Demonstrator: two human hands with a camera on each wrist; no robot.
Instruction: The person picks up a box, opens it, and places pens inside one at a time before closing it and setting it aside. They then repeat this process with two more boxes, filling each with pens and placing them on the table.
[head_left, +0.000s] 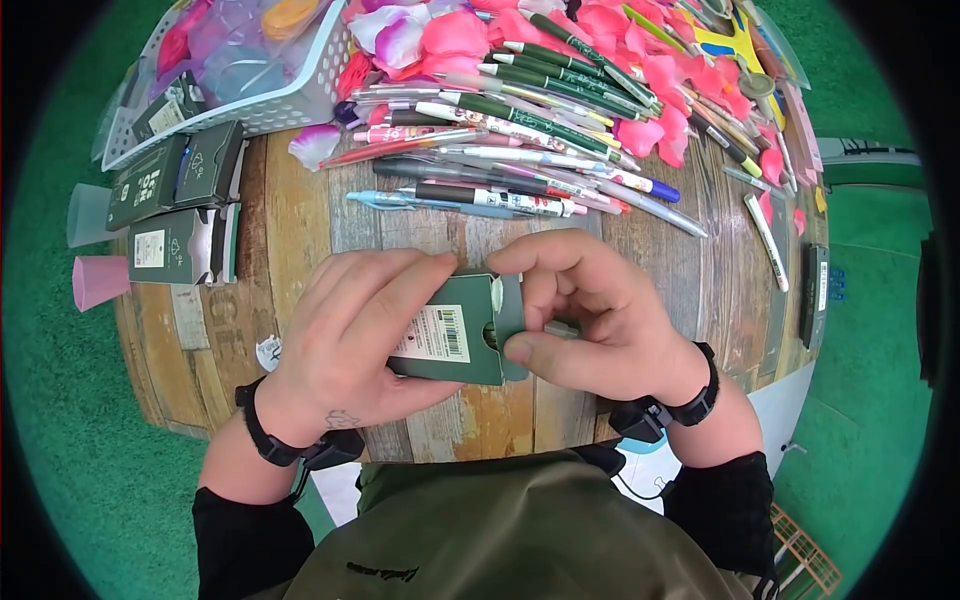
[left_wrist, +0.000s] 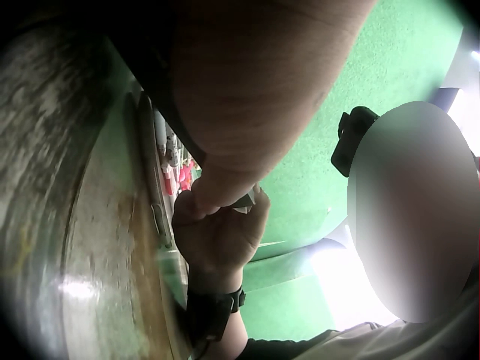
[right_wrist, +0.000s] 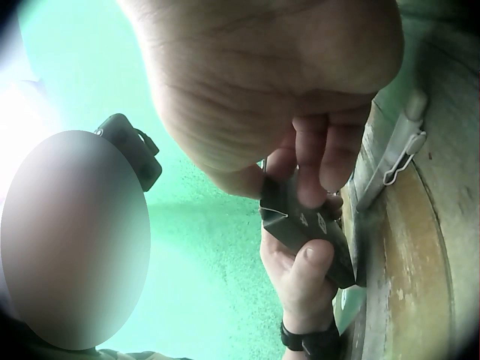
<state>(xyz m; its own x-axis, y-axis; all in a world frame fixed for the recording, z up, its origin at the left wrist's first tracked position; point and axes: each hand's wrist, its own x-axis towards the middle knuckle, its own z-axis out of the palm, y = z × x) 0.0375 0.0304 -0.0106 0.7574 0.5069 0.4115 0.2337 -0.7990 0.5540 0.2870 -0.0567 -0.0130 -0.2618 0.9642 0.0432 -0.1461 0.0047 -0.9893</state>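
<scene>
A small dark green cardboard box point(head_left: 478, 345) with a white barcode label lies between both hands near the table's front edge. My left hand point(head_left: 350, 325) grips it from the left, fingers across its top and thumb along the near side. At the box's right end, my right hand point(head_left: 600, 325) has curled fingers, with thumb and forefinger pinching the end flap. A cut-out gap shows in that end. In the right wrist view the box point(right_wrist: 307, 232) is tilted, with the left thumb point(right_wrist: 313, 259) along its side.
Many pens point(head_left: 540, 115) lie in a pile beyond the hands, among pink petals point(head_left: 455, 38). More green boxes point(head_left: 165, 245) stand at left, below a white basket point(head_left: 230, 110) and beside a pink cup point(head_left: 100, 283). A white pen point(head_left: 766, 242) and a dark box point(head_left: 815, 295) lie at right.
</scene>
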